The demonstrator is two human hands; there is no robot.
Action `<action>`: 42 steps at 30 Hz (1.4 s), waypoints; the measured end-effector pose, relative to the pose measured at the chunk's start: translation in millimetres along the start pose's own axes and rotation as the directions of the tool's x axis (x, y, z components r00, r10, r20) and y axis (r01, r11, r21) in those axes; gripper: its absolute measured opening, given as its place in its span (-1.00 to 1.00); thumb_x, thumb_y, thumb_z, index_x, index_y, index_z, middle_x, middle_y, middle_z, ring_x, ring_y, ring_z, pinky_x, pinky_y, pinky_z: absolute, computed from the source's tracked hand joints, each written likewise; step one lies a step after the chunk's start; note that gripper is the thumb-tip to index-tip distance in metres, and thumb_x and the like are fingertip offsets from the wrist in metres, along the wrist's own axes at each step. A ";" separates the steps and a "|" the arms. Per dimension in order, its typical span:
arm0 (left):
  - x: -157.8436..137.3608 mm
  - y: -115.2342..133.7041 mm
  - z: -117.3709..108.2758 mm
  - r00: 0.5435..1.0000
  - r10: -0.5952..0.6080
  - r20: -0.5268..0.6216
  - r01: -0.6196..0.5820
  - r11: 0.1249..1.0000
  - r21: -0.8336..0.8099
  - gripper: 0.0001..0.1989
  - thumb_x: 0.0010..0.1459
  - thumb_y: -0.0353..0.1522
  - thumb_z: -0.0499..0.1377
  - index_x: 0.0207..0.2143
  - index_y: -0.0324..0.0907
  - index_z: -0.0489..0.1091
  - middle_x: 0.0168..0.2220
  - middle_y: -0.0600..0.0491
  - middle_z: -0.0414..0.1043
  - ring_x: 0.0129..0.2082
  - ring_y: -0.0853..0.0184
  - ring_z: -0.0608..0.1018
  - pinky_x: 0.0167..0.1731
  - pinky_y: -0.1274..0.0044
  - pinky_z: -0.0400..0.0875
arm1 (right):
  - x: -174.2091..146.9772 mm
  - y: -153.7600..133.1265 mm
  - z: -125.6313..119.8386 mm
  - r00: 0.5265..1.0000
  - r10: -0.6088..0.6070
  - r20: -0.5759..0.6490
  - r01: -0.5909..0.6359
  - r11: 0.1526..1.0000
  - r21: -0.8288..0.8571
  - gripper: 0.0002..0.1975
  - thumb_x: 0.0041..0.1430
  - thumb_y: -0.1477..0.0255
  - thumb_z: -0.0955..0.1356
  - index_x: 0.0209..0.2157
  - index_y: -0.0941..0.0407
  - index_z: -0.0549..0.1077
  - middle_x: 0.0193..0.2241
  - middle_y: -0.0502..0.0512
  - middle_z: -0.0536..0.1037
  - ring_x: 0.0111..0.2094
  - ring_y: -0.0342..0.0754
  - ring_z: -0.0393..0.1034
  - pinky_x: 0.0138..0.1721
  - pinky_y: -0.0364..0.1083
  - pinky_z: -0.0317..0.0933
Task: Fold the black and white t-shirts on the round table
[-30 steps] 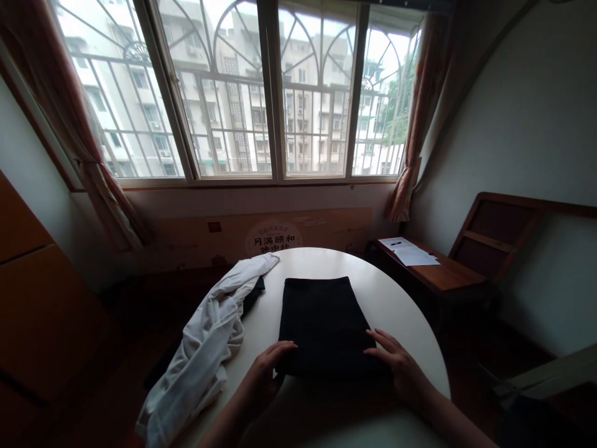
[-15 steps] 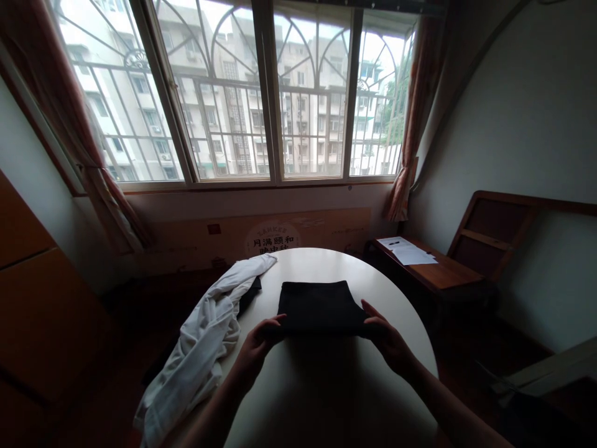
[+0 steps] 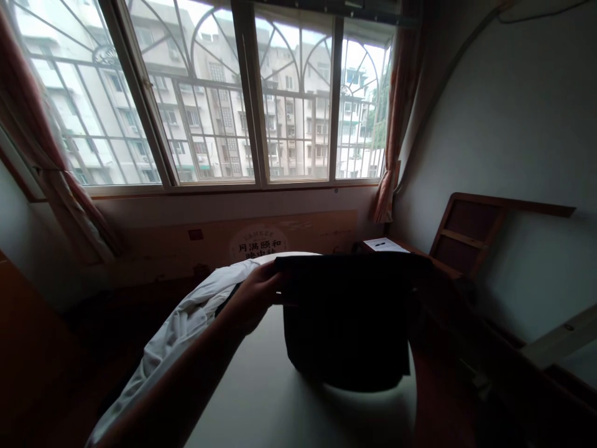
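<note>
A: Biggest first?

B: Pale surface point(image 3: 252, 379), rounded edge; white cloth point(image 3: 186, 311) crumpled along its left side; then black cloth point(image 3: 347, 323), upright over the surface, between the hands

A: How does the black one lie?

B: Top edge near level; as seen, long axis runs across, hand to hand; the rest drops below that edge. Whether the lower edge touches the surface, cannot tell

A: Nearer hand?

B: Neither; left hand point(image 3: 256, 289) at the upper left corner, right hand point(image 3: 424, 280) by the upper right. Black cloth lies right of and below the left fingers, left of and below the right

A: Fingers?

B: Left ones pinched on that corner; right ones lost in shadow, grip cannot be told
</note>
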State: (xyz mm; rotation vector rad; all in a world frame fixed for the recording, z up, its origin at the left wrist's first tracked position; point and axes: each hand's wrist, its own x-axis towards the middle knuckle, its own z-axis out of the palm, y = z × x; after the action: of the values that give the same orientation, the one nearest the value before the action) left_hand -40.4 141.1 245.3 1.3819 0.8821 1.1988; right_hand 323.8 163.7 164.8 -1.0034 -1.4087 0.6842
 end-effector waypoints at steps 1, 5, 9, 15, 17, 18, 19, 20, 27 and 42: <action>14.1 3.3 4.7 1.000 -0.023 0.008 0.023 0.999 -0.026 -0.57 0.03 -0.15 0.42 -0.14 -0.20 0.50 -0.28 0.00 0.52 -0.32 0.24 0.59 -0.40 0.39 0.64 | 14.1 -4.1 -5.4 1.000 0.003 0.006 -0.003 1.000 0.018 -0.53 0.22 0.07 0.39 0.03 0.08 0.49 -0.21 0.15 0.61 -0.30 0.06 0.56 -0.47 -0.06 0.52; 77.1 0.8 12.7 0.998 -0.057 0.034 0.061 0.993 -0.102 -0.61 0.12 -0.21 0.39 -0.09 -0.24 0.46 -0.30 -0.02 0.50 -0.31 0.24 0.60 -0.27 0.23 0.64 | 77.4 -8.8 -15.2 1.000 0.015 0.023 -0.017 0.994 0.111 -0.54 0.18 0.10 0.44 0.01 0.06 0.48 -0.22 0.08 0.57 -0.36 -0.05 0.51 -0.53 -0.09 0.53; 141.1 -7.5 13.5 0.999 0.044 0.006 -0.043 0.997 -0.066 -0.60 0.10 -0.21 0.41 -0.12 -0.26 0.44 -0.26 -0.04 0.49 -0.25 0.22 0.59 -0.17 0.13 0.60 | 144.8 6.5 -12.7 0.997 0.023 0.073 -0.036 0.983 0.182 -0.55 0.09 0.15 0.50 -0.06 0.09 0.46 -0.26 0.04 0.52 -0.40 -0.11 0.46 -0.51 -0.02 0.56; 217.0 -30.1 22.8 0.970 0.235 -0.069 -0.232 0.972 0.049 -0.58 0.08 -0.21 0.38 -0.08 -0.26 0.45 -0.15 -0.04 0.52 -0.18 0.29 0.58 -0.05 0.30 0.53 | 219.5 55.6 -14.9 0.999 -0.028 0.044 0.012 0.945 0.326 -0.58 -0.01 0.23 0.51 -0.17 0.08 0.39 -0.24 -0.03 0.50 -0.24 -0.08 0.48 -0.18 0.14 0.57; 226.1 -56.4 27.9 0.958 0.279 -0.072 -0.270 0.955 0.120 -0.62 0.11 -0.23 0.34 -0.11 -0.29 0.47 -0.17 -0.05 0.55 -0.17 0.28 0.57 -0.02 0.34 0.49 | 222.5 82.4 -21.5 1.000 -0.002 0.023 -0.004 0.968 0.252 -0.68 0.01 0.25 0.44 -0.24 0.08 0.36 -0.28 -0.05 0.49 -0.21 -0.09 0.47 -0.08 0.13 0.53; 225.5 -74.5 30.8 0.954 0.293 -0.065 -0.279 0.946 0.164 -0.66 0.12 -0.25 0.33 -0.12 -0.30 0.49 -0.18 -0.06 0.56 -0.16 0.27 0.56 -0.01 0.35 0.48 | 217.7 98.1 -25.4 1.000 0.025 0.019 -0.028 0.979 0.203 -0.73 0.00 0.27 0.41 -0.27 0.08 0.36 -0.29 -0.04 0.49 -0.20 -0.09 0.47 -0.04 0.10 0.51; 221.2 -95.5 33.9 0.953 0.299 -0.050 -0.282 0.936 0.212 -0.70 0.12 -0.28 0.32 -0.14 -0.30 0.50 -0.19 -0.07 0.57 -0.16 0.25 0.56 0.00 0.35 0.47 | 208.5 115.1 -29.3 0.998 0.061 0.022 -0.064 0.986 0.152 -0.76 -0.01 0.29 0.37 -0.29 0.08 0.36 -0.29 -0.03 0.51 -0.18 -0.07 0.48 -0.01 0.08 0.49; 213.3 -118.8 37.2 0.954 0.298 -0.033 -0.279 0.924 0.262 -0.74 0.11 -0.32 0.32 -0.16 -0.29 0.52 -0.20 -0.07 0.58 -0.16 0.23 0.57 0.00 0.35 0.46 | 195.4 133.0 -33.2 0.995 0.098 0.026 -0.101 0.988 0.114 -0.78 -0.04 0.31 0.33 -0.30 0.09 0.38 -0.28 0.00 0.53 -0.16 -0.05 0.48 0.01 0.07 0.47; 117.9 -263.5 63.8 0.960 0.176 0.216 -0.268 0.799 0.539 -0.76 -0.02 -0.59 0.25 -0.31 -0.20 0.62 -0.23 -0.03 0.61 -0.20 0.19 0.61 -0.04 0.37 0.49 | 68.3 240.4 -54.2 0.936 0.337 0.101 -0.313 0.929 -0.194 -0.76 -0.31 0.45 0.27 -0.52 0.15 0.51 0.01 0.21 0.57 0.10 0.23 0.40 0.32 0.17 0.11; 86.2 -284.9 62.4 0.923 0.022 0.383 -0.329 0.558 0.761 -0.58 0.12 -0.45 0.25 0.06 -0.09 0.56 0.23 -0.12 0.42 0.30 -0.03 0.35 0.29 0.15 0.24 | 53.0 257.8 -80.6 0.797 0.570 0.198 -0.527 0.817 -0.233 -0.47 -0.19 0.40 0.24 -0.11 0.14 0.51 -0.11 0.20 0.59 -0.11 0.10 0.53 -0.08 0.02 0.46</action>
State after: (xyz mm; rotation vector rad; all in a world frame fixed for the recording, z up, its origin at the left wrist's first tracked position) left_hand 68.5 257.4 -13.8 2.4129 1.1251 0.6194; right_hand 452.0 314.0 -26.8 -1.5337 -1.4158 1.1791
